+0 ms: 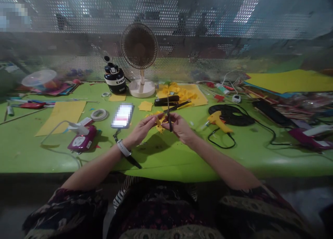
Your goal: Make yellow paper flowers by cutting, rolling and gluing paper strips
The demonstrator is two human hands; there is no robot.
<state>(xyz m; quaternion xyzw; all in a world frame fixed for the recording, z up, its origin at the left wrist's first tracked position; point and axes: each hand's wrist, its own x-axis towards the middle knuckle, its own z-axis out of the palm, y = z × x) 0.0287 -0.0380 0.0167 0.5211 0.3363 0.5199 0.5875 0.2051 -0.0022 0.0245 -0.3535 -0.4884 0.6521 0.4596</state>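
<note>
Over the green table, my left hand point(141, 129) pinches a small piece of frilled yellow paper point(159, 128) between thumb and fingers. My right hand point(182, 128) grips a pair of dark scissors point(168, 110), blades pointing away from me and close beside the yellow paper. Its fingertips come near the paper too; I cannot tell whether they touch it. Just beyond my hands lie a black stapler point(166, 100) and a small stack of yellow paper squares point(145, 106). Behind them, several crumpled yellow paper pieces point(182, 92) rest on a yellow sheet.
A phone point(122, 116), a roll of tape point(99, 114) and a purple power strip point(82, 139) lie left. Behind stand a black bottle point(115, 80) and a fan point(139, 48). A yellow glue gun point(218, 121) with a looped cord and a black coil point(231, 115) lie right.
</note>
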